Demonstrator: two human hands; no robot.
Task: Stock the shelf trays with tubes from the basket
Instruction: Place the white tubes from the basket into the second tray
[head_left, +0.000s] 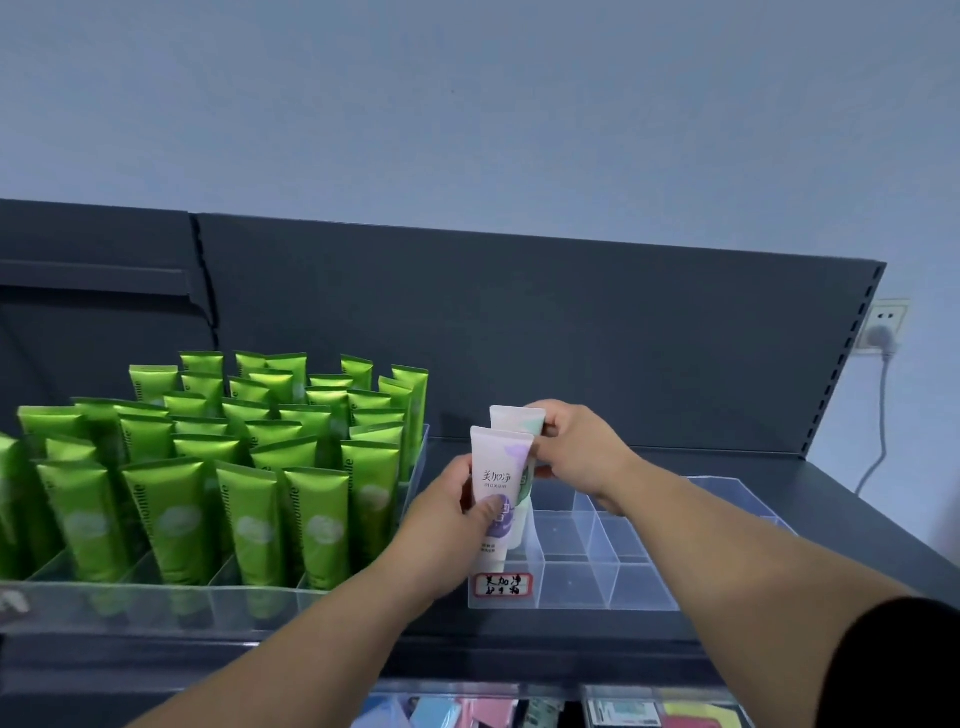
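Note:
A clear divided tray stands on the dark shelf, with a handwritten label on its front left. My left hand grips a white tube with purple print, upright in the tray's front-left compartment. Right behind it stands a white tube with green print, which my right hand holds near its top. The basket is out of view.
To the left, another clear tray is packed with several upright green tubes. The shelf's dark back panel rises behind. A wall socket with a plugged cable is at right. Coloured goods lie on the shelf below.

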